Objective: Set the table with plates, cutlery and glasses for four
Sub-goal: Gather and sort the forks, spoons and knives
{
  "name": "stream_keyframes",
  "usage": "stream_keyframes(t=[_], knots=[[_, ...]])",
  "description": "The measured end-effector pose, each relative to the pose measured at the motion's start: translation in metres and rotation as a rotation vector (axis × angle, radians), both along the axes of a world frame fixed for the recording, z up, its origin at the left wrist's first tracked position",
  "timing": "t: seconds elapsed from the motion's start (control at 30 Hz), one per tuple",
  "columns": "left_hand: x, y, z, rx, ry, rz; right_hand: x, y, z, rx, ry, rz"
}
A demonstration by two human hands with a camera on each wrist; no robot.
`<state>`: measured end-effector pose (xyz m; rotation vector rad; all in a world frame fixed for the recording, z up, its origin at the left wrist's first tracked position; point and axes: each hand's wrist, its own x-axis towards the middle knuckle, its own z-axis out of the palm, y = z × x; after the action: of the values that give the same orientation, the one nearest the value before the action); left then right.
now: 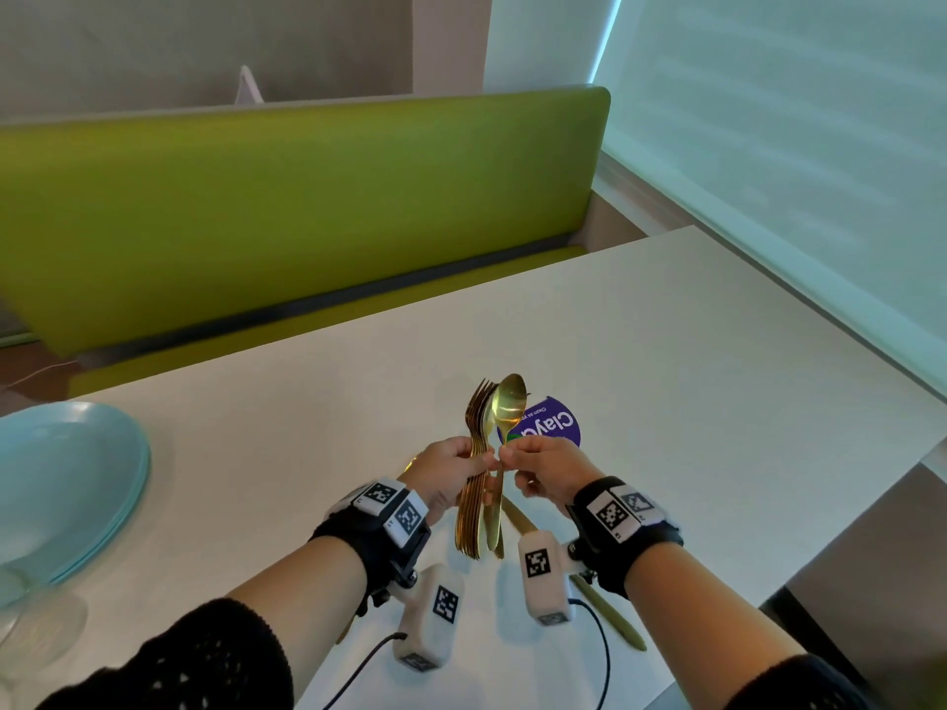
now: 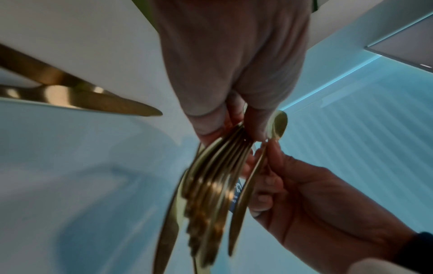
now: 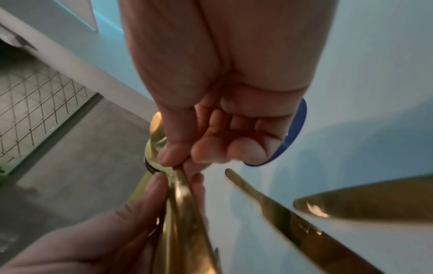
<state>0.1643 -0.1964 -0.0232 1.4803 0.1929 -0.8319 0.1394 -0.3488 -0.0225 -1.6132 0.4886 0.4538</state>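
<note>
Gripping a fanned bundle of shiny gold forks [image 1: 474, 484] in left hand [image 1: 451, 474]; pinching smooth gold spoon [image 1: 510, 407] with right hand [image 1: 546, 471], upright between both, above white table [image 1: 666, 351].

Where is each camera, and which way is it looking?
Head: on the person's head, looking down at the white table; shows both forearms, left hand and right hand.
Left wrist: under the left wrist, looking along the left hand at the gold cutlery bundle.
Right wrist: under the right wrist, looking along the right hand pinching a gold spoon.
Shared: both hands and the cutlery.
</note>
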Motion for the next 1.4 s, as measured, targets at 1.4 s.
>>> stream_keyframes(t=[1.4], knots=[[-0.244,0.375,-0.024,0.818,-0.35,-0.561,-0.203,0.26,0.025,-0.689,0.162,0.407]])
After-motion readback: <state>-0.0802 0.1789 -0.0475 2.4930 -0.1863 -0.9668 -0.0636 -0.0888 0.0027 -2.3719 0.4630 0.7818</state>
